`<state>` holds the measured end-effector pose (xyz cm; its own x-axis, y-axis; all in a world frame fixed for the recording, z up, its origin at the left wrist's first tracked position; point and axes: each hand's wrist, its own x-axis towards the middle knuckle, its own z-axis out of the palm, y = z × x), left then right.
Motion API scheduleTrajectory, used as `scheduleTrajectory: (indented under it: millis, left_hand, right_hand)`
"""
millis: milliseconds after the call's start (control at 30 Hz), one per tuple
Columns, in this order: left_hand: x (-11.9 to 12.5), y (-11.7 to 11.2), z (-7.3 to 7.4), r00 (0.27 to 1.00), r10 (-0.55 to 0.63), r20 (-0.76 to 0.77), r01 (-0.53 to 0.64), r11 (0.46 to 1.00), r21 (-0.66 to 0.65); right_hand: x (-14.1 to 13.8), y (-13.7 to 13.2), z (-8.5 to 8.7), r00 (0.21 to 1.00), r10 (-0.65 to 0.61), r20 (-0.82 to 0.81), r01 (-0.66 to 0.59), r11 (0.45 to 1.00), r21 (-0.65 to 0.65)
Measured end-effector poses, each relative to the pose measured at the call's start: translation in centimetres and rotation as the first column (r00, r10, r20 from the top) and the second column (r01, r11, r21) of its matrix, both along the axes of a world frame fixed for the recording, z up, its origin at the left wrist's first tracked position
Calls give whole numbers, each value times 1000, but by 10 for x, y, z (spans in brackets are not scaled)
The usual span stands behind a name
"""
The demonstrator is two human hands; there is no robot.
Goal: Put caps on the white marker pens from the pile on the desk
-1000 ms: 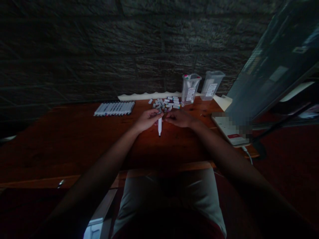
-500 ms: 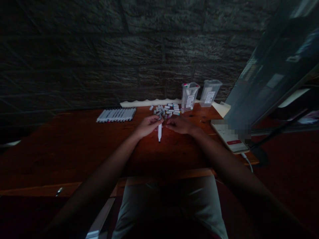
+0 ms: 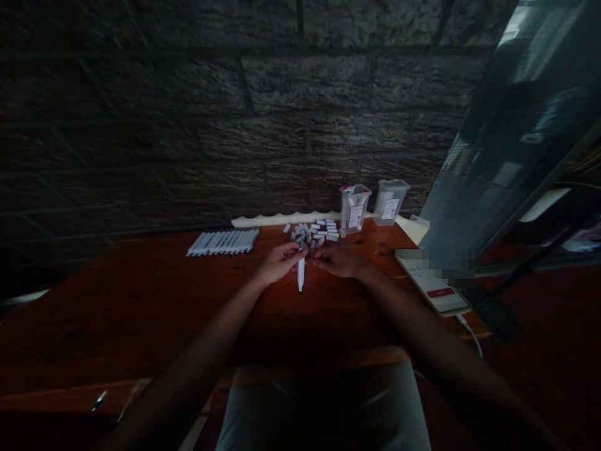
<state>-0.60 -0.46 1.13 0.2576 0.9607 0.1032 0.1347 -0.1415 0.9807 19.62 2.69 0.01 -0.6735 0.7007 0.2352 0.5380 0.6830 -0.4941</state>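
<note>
My left hand (image 3: pixel 280 262) is closed around the upper part of a white marker (image 3: pixel 301 275), whose dark tip points down toward me. Just to the right, my right hand (image 3: pixel 339 259) has its fingers curled together near the marker's upper end; whether anything small is between them is hidden in the dim light. Behind both hands lies a loose pile of marker caps (image 3: pixel 319 233), grey and white, some with coloured ends. Over to the left, a row of white markers (image 3: pixel 223 242) lies side by side on the wooden table (image 3: pixel 154 300).
Two clear plastic containers with labels stand at the back right: one container (image 3: pixel 355 210) has a few coloured bits inside, the other container (image 3: pixel 391 203) is beside it. A phone (image 3: pixel 436 285) with a white cable (image 3: pixel 469 333) lies at the right edge. A stone wall (image 3: pixel 282 138) rises behind.
The view has tilted up, so the table and everything on it sit lower. My left hand still grips the marker, and my right hand stays close beside it.
</note>
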Motion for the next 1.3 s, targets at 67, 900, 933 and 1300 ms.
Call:
scheduleTrajectory:
  millis: [67, 900, 933, 1300]
  left_hand:
    - [0, 0, 0, 1000, 11, 7, -11, 1000, -4]
    - [-5, -3, 18, 901, 225, 370, -244, 970, 3]
    - [-4, -3, 18, 903, 224, 366, -239, 971, -4]
    - [-4, -7, 17, 919, 64, 389, -59, 998, -26]
  right_hand:
    - [0, -1, 1, 1000, -2, 14, 2, 1000, 18]
    - [-12, -16, 20, 869, -72, -490, -182, 874, -450]
    - [-13, -18, 20, 870, -55, -490, -203, 865, -459]
    - [-17, -20, 20, 843, -46, -536, -280, 813, -510]
